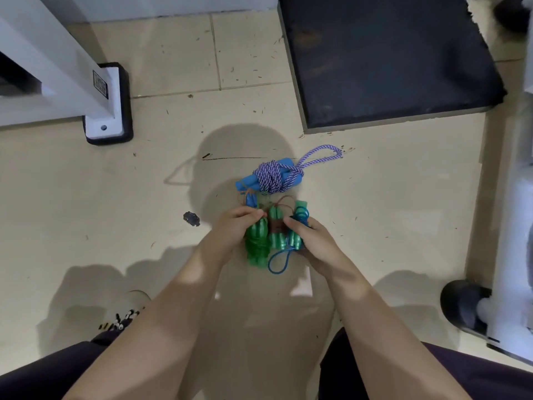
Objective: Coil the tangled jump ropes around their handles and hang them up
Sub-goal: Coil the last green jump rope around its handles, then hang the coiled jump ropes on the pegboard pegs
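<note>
Floor (161, 203): pale tiles, littered with small dark flecks, lying under everything in view. Mat (386, 59): a dark square lying on the floor at upper right, well apart from my hands. Frame leg (95, 93): a white post in a black foot, standing at upper left.

My forearms are reaching forward and down from the bottom edge, meeting over the middle of the floor.

Blue bundle (269, 176): two blue handles lying side by side, a purple-and-white braided rope wound and knotted round them, one loop trailing toward the mat. It is resting on the floor just beyond my hands, touched by neither.

Green bundles (256, 241): translucent green handles, each pair wrapped in thin cord, sitting side by side between my hands; one is wound in green, the middle in brown, the right in blue, with a blue loop (278, 262) hanging toward me.

Left hand (230, 229): fingers curling round the green-wound bundle, thumb and fingertips (255, 213) pinching near its upper part.

Right hand (313, 241): fingers curling round the blue-wound bundle, thumb tip pressing against the middle one.

Scrap (191, 218): a small dark bit lying left of my left hand.
</note>
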`<move>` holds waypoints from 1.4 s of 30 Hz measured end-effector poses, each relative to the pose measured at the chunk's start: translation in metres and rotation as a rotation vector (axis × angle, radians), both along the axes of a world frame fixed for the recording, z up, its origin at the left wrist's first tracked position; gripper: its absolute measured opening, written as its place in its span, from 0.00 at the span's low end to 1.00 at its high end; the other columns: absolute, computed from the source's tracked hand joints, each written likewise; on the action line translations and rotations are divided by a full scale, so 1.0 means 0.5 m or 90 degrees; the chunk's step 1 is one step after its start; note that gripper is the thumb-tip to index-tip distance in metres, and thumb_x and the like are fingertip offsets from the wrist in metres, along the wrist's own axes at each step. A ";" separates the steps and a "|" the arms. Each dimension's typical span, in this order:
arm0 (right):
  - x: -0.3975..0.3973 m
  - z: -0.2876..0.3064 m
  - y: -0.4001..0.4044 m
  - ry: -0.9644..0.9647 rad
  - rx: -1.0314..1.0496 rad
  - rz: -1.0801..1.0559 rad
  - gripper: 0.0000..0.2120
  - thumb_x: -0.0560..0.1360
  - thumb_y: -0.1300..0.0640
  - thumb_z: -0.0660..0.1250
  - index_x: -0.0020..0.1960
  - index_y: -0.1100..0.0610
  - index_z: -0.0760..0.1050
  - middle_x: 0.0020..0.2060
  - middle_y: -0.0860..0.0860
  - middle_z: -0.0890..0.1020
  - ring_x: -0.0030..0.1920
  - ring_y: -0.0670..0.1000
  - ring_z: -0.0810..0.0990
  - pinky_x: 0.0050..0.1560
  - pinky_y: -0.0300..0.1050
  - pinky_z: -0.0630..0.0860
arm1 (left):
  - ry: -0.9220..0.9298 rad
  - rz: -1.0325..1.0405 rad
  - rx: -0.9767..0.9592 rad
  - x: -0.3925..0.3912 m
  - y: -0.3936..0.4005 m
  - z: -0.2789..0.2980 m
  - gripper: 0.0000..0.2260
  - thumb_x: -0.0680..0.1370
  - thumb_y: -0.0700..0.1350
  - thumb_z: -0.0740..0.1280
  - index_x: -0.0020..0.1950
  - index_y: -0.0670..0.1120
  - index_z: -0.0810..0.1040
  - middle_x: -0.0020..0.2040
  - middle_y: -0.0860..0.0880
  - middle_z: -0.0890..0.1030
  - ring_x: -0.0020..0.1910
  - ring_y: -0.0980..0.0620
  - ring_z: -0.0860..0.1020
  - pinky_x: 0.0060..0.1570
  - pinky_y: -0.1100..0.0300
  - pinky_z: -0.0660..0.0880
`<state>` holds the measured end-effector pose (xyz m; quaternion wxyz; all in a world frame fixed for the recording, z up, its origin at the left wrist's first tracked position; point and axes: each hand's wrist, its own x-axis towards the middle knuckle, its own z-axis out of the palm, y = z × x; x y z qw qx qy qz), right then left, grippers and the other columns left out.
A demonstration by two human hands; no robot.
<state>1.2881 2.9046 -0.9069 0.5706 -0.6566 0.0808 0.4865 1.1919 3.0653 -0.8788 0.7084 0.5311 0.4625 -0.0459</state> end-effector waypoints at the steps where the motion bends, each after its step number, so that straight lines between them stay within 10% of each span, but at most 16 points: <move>1: -0.004 -0.003 0.004 -0.008 0.008 0.001 0.14 0.73 0.55 0.73 0.55 0.62 0.81 0.50 0.60 0.85 0.50 0.60 0.84 0.54 0.54 0.80 | 0.003 0.007 -0.006 -0.005 -0.004 -0.001 0.05 0.78 0.42 0.69 0.49 0.42 0.83 0.43 0.49 0.83 0.42 0.54 0.80 0.43 0.63 0.75; 7: -0.021 -0.014 0.025 -0.087 -0.038 0.038 0.32 0.59 0.49 0.79 0.57 0.64 0.75 0.50 0.62 0.83 0.44 0.53 0.81 0.39 0.44 0.74 | -0.020 0.048 -0.057 -0.015 -0.005 0.012 0.05 0.79 0.41 0.68 0.49 0.42 0.83 0.40 0.51 0.84 0.37 0.57 0.81 0.36 0.66 0.76; 12: -0.027 -0.006 0.026 -0.071 0.022 0.032 0.21 0.67 0.61 0.78 0.56 0.68 0.77 0.50 0.68 0.82 0.43 0.60 0.83 0.40 0.51 0.79 | -0.021 0.045 -0.076 -0.032 0.007 0.015 0.07 0.79 0.42 0.68 0.52 0.41 0.83 0.38 0.53 0.84 0.35 0.58 0.81 0.36 0.66 0.77; 16: -0.028 0.011 0.041 -0.026 0.022 -0.057 0.34 0.62 0.61 0.79 0.63 0.69 0.68 0.55 0.72 0.78 0.52 0.69 0.81 0.51 0.64 0.80 | -0.015 0.028 -0.064 -0.043 0.010 0.016 0.07 0.79 0.41 0.68 0.53 0.40 0.83 0.40 0.51 0.85 0.38 0.55 0.81 0.38 0.65 0.77; 22: -0.009 0.099 0.049 0.026 0.147 -0.126 0.23 0.72 0.74 0.68 0.62 0.61 0.67 0.46 0.58 0.83 0.46 0.57 0.84 0.49 0.53 0.82 | 0.001 0.099 0.054 -0.052 0.029 0.072 0.03 0.77 0.40 0.71 0.44 0.45 0.84 0.41 0.50 0.83 0.41 0.55 0.80 0.45 0.63 0.74; 31: -0.052 0.443 0.098 -0.095 0.322 -0.020 0.18 0.73 0.70 0.70 0.59 0.59 0.69 0.52 0.57 0.81 0.51 0.56 0.82 0.55 0.53 0.78 | -0.181 0.115 0.123 -0.086 0.027 0.400 0.08 0.82 0.43 0.64 0.44 0.45 0.80 0.37 0.44 0.81 0.31 0.49 0.78 0.28 0.63 0.73; 42: -0.252 0.958 -0.015 -0.331 0.423 0.168 0.21 0.70 0.68 0.74 0.59 0.60 0.71 0.45 0.52 0.84 0.47 0.53 0.83 0.49 0.48 0.80 | -0.452 0.188 0.256 -0.313 -0.067 0.902 0.05 0.79 0.46 0.69 0.45 0.45 0.81 0.38 0.47 0.81 0.33 0.52 0.78 0.36 0.57 0.76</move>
